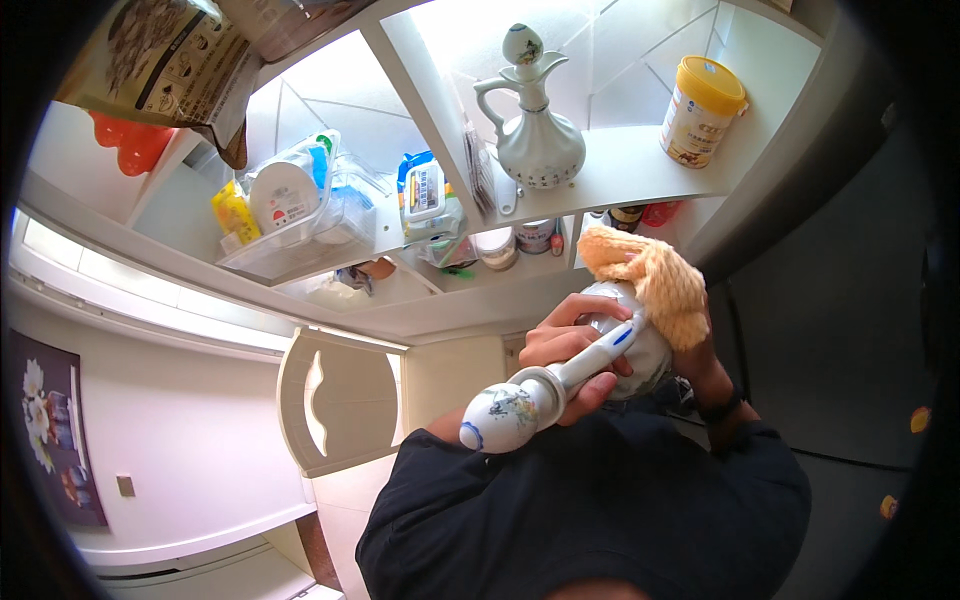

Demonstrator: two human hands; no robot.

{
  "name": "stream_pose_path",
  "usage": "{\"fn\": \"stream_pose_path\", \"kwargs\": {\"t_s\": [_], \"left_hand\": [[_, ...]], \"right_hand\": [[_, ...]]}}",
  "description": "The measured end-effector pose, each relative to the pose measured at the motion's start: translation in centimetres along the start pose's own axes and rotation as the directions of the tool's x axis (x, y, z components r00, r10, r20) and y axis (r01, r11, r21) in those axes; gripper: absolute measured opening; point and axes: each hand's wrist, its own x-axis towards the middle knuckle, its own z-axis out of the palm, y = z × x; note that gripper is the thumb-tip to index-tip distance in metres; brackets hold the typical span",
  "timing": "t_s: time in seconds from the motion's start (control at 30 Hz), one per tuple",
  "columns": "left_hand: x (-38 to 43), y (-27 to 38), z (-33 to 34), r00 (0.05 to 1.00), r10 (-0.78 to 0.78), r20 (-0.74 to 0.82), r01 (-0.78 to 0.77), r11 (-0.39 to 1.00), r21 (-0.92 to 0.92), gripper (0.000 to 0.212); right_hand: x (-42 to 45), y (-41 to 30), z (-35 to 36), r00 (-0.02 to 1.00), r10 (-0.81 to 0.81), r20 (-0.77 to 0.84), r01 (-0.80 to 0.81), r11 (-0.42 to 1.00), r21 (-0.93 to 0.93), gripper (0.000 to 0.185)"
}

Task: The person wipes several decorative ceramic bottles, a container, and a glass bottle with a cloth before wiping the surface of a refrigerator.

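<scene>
A white porcelain decanter with a painted egg-shaped stopper lies tilted before my chest, its stopper towards the lower left. My left hand is wrapped around its neck and handle. Against the decanter's base end is a fluffy orange-tan cloth, and my right hand is mostly hidden under it, holding it to the porcelain. A similar porcelain decanter, upright with its stopper in, stands on the white shelf above.
The white shelf unit holds a yellow-lidded can, a wet-wipes pack, a clear plastic container and a printed food bag. Jars stand on the lower shelf. A beige chair is at the left, a dark surface at the right.
</scene>
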Motion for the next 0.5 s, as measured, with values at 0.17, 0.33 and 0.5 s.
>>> {"fn": "stream_pose_path", "kwargs": {"t_s": [0.17, 0.33, 0.5], "left_hand": [[-1.8, -0.2, -1.8, 0.988, -0.076, -0.136, 0.053, 0.985, -0.165, 0.016], [-3.5, -0.6, -3.1, 0.974, -0.004, -0.227, -0.061, 0.959, -0.278, 0.012], [-4.2, 0.9, -2.8, 0.959, -0.13, -0.251, 0.084, 0.979, -0.185, 0.015]], "right_hand": [[-1.6, 0.7, 2.6, 0.843, 0.51, 0.172, -0.517, 0.678, 0.523, 0.031], [-5.3, 3.3, 6.4, 0.926, 0.36, -0.115, -0.342, 0.927, 0.156, 0.036], [-5.0, 1.7, 5.8, 0.995, 0.099, 0.011, -0.092, 0.956, -0.278, 0.043]]}}
